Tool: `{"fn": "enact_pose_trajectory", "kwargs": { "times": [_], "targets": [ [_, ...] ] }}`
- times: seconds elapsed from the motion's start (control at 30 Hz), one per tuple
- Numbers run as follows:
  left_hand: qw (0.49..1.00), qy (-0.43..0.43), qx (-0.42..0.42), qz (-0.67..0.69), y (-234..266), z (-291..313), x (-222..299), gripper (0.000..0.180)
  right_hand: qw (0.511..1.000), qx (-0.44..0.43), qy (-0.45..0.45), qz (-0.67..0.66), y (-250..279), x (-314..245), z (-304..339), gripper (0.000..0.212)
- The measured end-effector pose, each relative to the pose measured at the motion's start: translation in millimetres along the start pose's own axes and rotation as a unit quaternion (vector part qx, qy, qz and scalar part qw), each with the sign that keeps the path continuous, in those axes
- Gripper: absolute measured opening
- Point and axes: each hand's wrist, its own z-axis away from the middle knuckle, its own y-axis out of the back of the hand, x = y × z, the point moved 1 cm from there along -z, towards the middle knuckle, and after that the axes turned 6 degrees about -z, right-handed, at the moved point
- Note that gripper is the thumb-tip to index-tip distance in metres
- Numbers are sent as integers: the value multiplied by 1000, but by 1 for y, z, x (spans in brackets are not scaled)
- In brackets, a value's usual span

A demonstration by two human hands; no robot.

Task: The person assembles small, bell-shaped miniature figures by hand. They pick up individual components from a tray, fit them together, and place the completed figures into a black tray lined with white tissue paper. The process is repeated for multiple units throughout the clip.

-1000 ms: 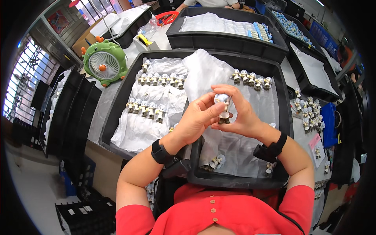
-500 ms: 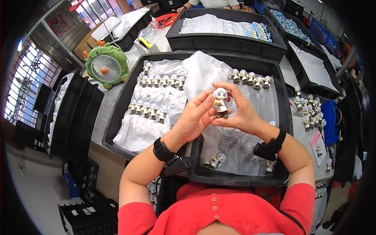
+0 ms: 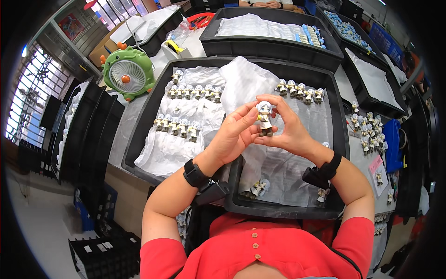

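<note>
While I follow from afar, my left hand (image 3: 233, 135) and right hand (image 3: 296, 134) curl their fingers around a pale-haired figurine (image 3: 265, 120), holding it upright between them above a white-lined black tray (image 3: 278, 211).

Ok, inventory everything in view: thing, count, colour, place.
Held figurine: 1, mostly white, between both hands
Tray figurines: over fifteen, mostly white, in near trays
Loose figurines: many, mostly white, right tabletop
Near trays: count unclear, black, under hands
White sheets: several, white, lining trays
Far tray: 1, black, beyond near trays
Blue items: many, blue, in far tray
Other trays: several, black, left and right
Fan: 1, green and orange, left
Basket: 1, red, upper left
Tape: 1, yellow, right of fan
Card: 1, pink and white, right tabletop
Floor crates: several, black, lower left
Co-worker: 1, white top, top edge
Left hand: 1, bare, at figurine
Right hand: 1, bare, at figurine
Wristbands: 2, black, one per wrist
Shirt: 1, red, lower edge
</note>
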Motion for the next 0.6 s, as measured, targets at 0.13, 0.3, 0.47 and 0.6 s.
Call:
{"fn": "enact_pose_trajectory", "kwargs": {
  "times": [0.13,0.3,0.47,0.6],
  "targets": [
    [1000,0,18,5,0,2,-1,39,999,15,44,10,-1,-2,-1,72],
    [999,-12,34,-23,2,1,-6,33,994,31,92,43,0,-11,0,71],
    [999,-22,18,-21,-6,2,-5,33,983,29,147,103,0,-11,-2,71],
    [994,-33,19,-107,-11,3,-6,37,980,25,156,125,0,-10,-2,72]
  ]
}}
